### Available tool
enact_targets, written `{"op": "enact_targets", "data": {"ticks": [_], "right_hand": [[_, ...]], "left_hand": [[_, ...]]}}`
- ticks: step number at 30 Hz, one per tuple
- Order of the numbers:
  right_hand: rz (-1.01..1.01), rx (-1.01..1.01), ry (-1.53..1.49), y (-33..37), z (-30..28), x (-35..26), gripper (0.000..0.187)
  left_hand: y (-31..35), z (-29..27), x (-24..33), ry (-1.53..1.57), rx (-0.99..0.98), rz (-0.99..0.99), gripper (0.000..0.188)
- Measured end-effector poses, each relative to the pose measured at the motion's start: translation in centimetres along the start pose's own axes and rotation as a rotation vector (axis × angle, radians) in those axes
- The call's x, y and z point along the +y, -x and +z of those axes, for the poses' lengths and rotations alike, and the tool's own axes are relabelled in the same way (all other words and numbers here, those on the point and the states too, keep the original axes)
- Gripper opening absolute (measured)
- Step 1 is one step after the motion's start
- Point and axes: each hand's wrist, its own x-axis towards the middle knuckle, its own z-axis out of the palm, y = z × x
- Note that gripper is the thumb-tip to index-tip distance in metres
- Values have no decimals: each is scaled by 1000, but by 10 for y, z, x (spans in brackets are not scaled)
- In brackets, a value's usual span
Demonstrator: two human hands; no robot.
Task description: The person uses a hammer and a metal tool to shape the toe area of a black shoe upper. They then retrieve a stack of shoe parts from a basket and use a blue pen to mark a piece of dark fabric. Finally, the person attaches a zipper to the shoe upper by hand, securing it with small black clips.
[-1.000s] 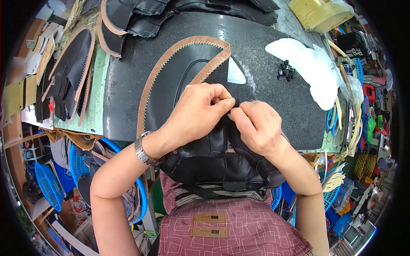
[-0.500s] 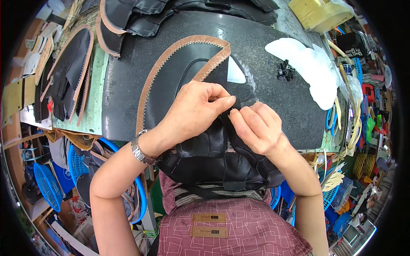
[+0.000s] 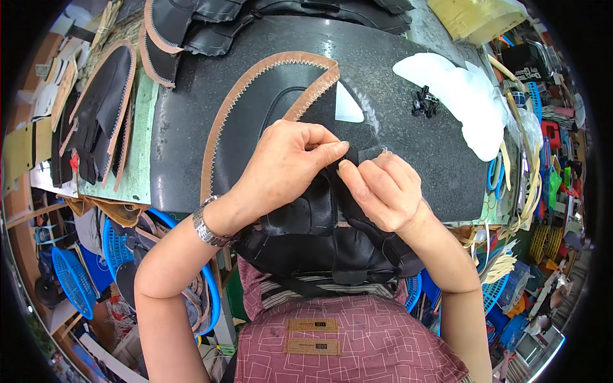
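Head view: a black leather piece [image 3: 255, 118] lies on the dark table [image 3: 182, 153], its curved outline bordered by brown edging [image 3: 300, 57] with pale zigzag stitching. The edging comes to a point at the far end, then doubles back toward the hands. Black leather folds [image 3: 287, 252] overhang the near table edge, against the person's front; any join to the piece is covered by the hands.

Left hand [image 3: 290, 156]: thumb and forefinger pinched together on the black leather piece, other fingers curled under. Metal watch [image 3: 209, 222] at that wrist. Right hand [image 3: 386, 195]: closed, fingers curled, thumb and forefinger pinching the same piece just beside the left fingertips. Exact part gripped too small to tell.

Beyond the hands, a white triangular patch [image 3: 348, 105] rests beside the pointed end. Farther right: a small heap of black clips [image 3: 424, 102], near white cut sheets [image 3: 469, 108].

Periphery: yellow block [image 3: 479, 19] at far right; stacked black pieces [image 3: 214, 38] at the far edge; folded brown-edged pieces [image 3: 105, 108] at left. Blue basket [image 3: 73, 281] below table level, left.
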Motion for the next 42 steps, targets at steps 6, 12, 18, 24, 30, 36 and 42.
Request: {"op": "enact_targets", "data": {"ticks": [6, 12, 18, 24, 30, 36, 42], "right_hand": [[-54, -23, 8, 0, -1, -3, 34], [-65, -57, 50, 2, -2, -5, 30], [-62, -50, 60, 3, -2, -5, 29], [51, -124, -73, -1, -5, -16, 20], [449, -305, -455, 10, -30, -26, 15], [949, -347, -175, 18, -71, -18, 55], [1007, -472, -126, 42, -69, -27, 67]], "left_hand": [[3, 6, -2, -53, 60, 59, 21], [0, 7, -7, -30, 47, 113, 20], [0, 2, -3, -16, -14, 66, 20], [-2, 5, -11, -244, 91, 331, 15], [-15, 0, -9, -281, 91, 325, 17], [-15, 0, 0, -362, 21, 213, 18], [1, -46, 5, 129, 567, 194, 28]]}}
